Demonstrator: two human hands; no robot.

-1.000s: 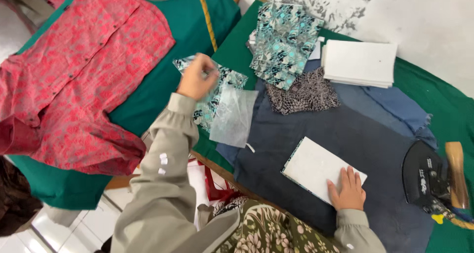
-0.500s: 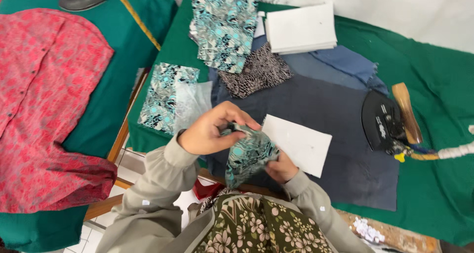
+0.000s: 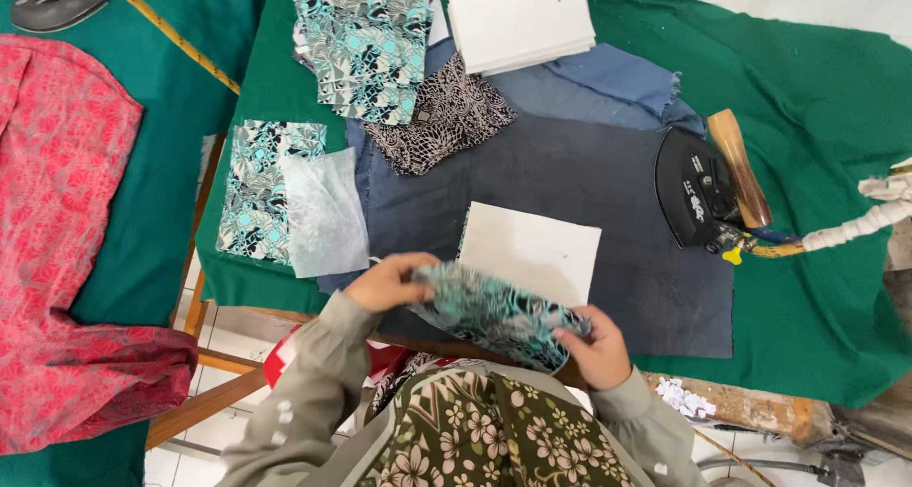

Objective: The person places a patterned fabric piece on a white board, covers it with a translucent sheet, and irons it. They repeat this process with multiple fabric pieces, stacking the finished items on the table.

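Hands are holding a piece of teal patterned fabric (image 3: pixel 494 314) between them, just above the near edge of the table. The left hand (image 3: pixel 388 283) is pinching the left end of this piece with the thumb and fingers closed on it, and the right hand (image 3: pixel 597 346) is gripping the right end from below, with the fingers curled around the cloth. The piece is hanging a little loose between the two hands and is covering part of the lower edge of a white sheet (image 3: pixel 532 251).

This white sheet is lying flat on a dark blue cloth (image 3: pixel 579 178), which is spread over the green table cover (image 3: pixel 817 116). To the right of the sheet a black iron (image 3: pixel 698 190) with a wooden handle is lying on the dark cloth, well apart from the hands. To the left, another teal patterned piece (image 3: pixel 249 178) is lying flat near the table edge, and a thin translucent white piece (image 3: pixel 325 211) is partly overlapping it. Further away, a pile of teal patterned pieces (image 3: pixel 366 40) is lying beside a black and white patterned piece (image 3: pixel 437 121), and a stack of white sheets (image 3: pixel 521 17) is resting at the far side. A red patterned garment (image 3: pixel 57 230) is lying on the neighbouring table at the left.
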